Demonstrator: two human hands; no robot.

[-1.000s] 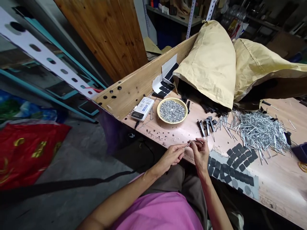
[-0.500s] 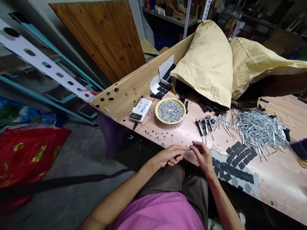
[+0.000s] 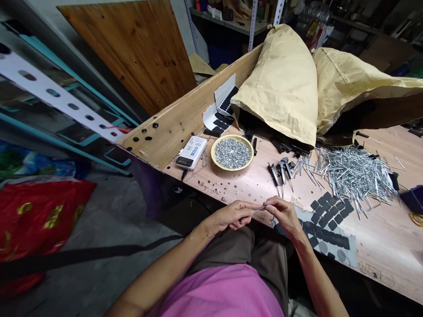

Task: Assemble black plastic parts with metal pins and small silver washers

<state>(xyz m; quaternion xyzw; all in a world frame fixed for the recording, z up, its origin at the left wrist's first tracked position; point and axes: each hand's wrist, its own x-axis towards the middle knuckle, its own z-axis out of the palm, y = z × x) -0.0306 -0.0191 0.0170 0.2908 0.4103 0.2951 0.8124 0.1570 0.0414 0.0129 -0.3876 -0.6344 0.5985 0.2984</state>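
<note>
My left hand (image 3: 236, 215) is closed round a thin metal rod (image 3: 259, 209), just off the front edge of the table. The rod sticks out past the fingers toward the right. At its far end my right hand (image 3: 282, 213) pinches the tip with thumb and forefinger; any small part between those fingertips is too small to make out. Beyond the hands stands a yellow bowl (image 3: 213, 160) full of small shiny metal nuts. Several black plastic pieces with metal rods (image 3: 282, 171) lie on the table nearby. A big heap of loose metal rods (image 3: 360, 174) is at the right.
Black square pads (image 3: 330, 211) lie on a grey backing sheet by the right forearm. A white device (image 3: 191, 152) with a cable stands left of the bowl. Two large tan sacks (image 3: 280, 83) with black parts lie at the back, beside a wooden side board (image 3: 185, 119).
My right hand has turned slightly, its back lower and further right, while its fingertips stay at the rod's end. My left hand has hardly moved. The view has shifted a little.
</note>
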